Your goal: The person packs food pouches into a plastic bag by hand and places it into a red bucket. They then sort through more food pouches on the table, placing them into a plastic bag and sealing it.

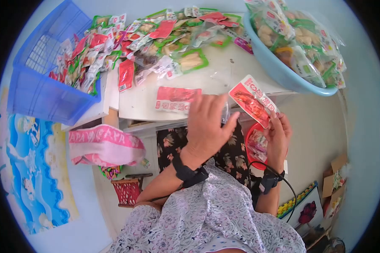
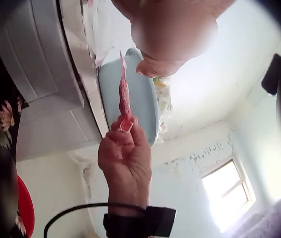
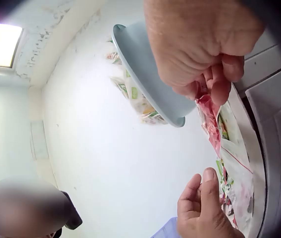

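The right hand (image 1: pixel 278 133) pinches one corner of a red and white printed packet (image 1: pixel 251 101), holding it up over the table's front edge. In the left wrist view this packet (image 2: pixel 124 94) is seen edge-on above the right hand (image 2: pixel 125 163). The left hand (image 1: pixel 209 126) hovers left of the packet, fingers extended and thumb apart, holding nothing that shows. Behind its fingertips a second red and white packet (image 1: pixel 173 100) lies flat on the white table (image 1: pixel 135 103). In the right wrist view the left hand (image 3: pixel 204 208) is below the held packet (image 3: pixel 210 124).
A blue basket (image 1: pixel 50 101) with small packets stands at the left. Many packets (image 1: pixel 169 38) are heaped along the table's back. At the right is a light blue basin (image 1: pixel 270 67) full of bagged food. A red container (image 1: pixel 256 162) stands below the right hand.
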{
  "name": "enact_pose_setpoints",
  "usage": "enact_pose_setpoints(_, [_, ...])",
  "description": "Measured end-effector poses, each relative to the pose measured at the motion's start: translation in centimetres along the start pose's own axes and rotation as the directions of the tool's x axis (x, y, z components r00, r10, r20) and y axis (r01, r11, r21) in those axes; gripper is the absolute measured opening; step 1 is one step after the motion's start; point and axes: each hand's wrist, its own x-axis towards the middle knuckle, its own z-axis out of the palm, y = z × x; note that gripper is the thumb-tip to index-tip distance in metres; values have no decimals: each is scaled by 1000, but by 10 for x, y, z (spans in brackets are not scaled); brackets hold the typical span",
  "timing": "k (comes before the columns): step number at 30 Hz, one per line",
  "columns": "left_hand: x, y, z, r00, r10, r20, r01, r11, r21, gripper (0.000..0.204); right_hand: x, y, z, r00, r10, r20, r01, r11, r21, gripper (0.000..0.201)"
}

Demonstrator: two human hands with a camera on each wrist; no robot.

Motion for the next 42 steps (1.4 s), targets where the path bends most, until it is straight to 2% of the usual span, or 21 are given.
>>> enact_pose_setpoints(4, [5, -8, 0, 995, -86, 54, 85, 996, 5, 52, 2, 2, 3, 1000, -16, 18, 16, 1000, 17, 10])
enact_pose_setpoints(7, [-11, 8, 8, 995, 48, 91, -38, 994, -106, 47, 5, 8, 10, 999, -29, -16, 29, 1000, 1, 10])
enact_pose_setpoints(10, [-25, 29, 20, 938, 343, 59, -307, 896, -321, 35, 5, 11, 7, 999, -37, -32, 37, 999, -15, 11])
enact_pose_setpoints(13, [-24, 32, 18, 954, 290, 77, -251, 912, -325, 33, 8, 11, 1, 998, -51, -29, 51, 998, -21, 11])
enact_pose_setpoints(17, [-15, 23, 14, 990, 141, -3, -136, 944, -299, 30, 5, 6, -1, 998, -42, -53, 41, 999, -20, 9])
enact_pose_setpoints(19, [-18, 21, 7, 995, -29, 92, 62, 924, -378, 37, 4, 6, -2, 999, -35, 33, 33, 997, 63, 8])
enact_pose_setpoints(22, [-25, 21, 5, 952, -234, 198, 301, 835, -460, 45, -4, 3, 11, 992, -50, 115, 39, 995, 91, 6])
enact_pose_setpoints(25, [-21, 24, 9, 933, -301, 199, 357, 694, -626, 43, -21, -1, 30, 956, -22, 291, 9, 999, 47, 11])
enact_pose_setpoints(27, [-23, 20, 11, 921, -315, 227, 382, 631, -675, 31, -31, 9, 46, 931, 19, 364, -57, 994, 95, 12])
enact_pose_setpoints(28, [-20, 21, 5, 907, -340, 250, 415, 611, -674, 28, -34, 10, 47, 903, 57, 426, -92, 994, 61, 14])
enact_pose_setpoints(30, [-17, 18, -5, 846, -411, 341, 528, 544, -652, 18, -37, -3, 49, 909, 42, 414, 8, 993, -119, 18])
enact_pose_setpoints(31, [-12, 16, -14, 841, -370, 394, 539, 530, -655, 17, -38, -8, 47, 912, 37, 409, 55, 976, -209, 20])
enact_pose_setpoints(33, [4, 8, -35, 822, -281, 496, 566, 501, -655, 15, -28, -3, 33, 941, -97, 324, 132, 987, -88, 29])
enact_pose_setpoints(34, [6, -4, -44, 753, -186, 631, 602, 580, -548, 17, -25, -11, 33, 931, -169, 323, 209, 974, -92, 34])
enact_pose_setpoints(35, [7, -8, -48, 764, -92, 638, 518, 677, -522, 21, -24, -22, 33, 915, -239, 325, 284, 954, -97, 39])
enact_pose_setpoints(37, [8, -11, -50, 745, 93, 661, 311, 827, -468, 29, -23, -35, 21, 859, -175, 481, 317, 920, -232, 34])
enact_pose_setpoints(38, [-2, -13, -40, 792, 131, 597, 285, 784, -551, 33, -22, -39, 16, 821, -113, 560, 335, 889, -312, 30])
enact_pose_setpoints(39, [-3, -13, -38, 786, 134, 603, 272, 801, -533, 34, -21, -41, 11, 778, -43, 626, 358, 850, -387, 27])
enact_pose_setpoints(40, [-4, -12, -36, 781, 137, 609, 258, 818, -515, 34, -22, -40, 6, 787, 30, 616, 302, 852, -428, 16])
enact_pose_setpoints(41, [-4, -12, -35, 776, 139, 615, 243, 834, -495, 35, -22, -38, 3, 823, 5, 569, 276, 871, -407, 15])
enact_pose_setpoints(42, [-1, -9, -33, 836, 86, 542, 235, 836, -496, 37, -21, -37, 2, 854, -18, 521, 251, 890, -381, 15])
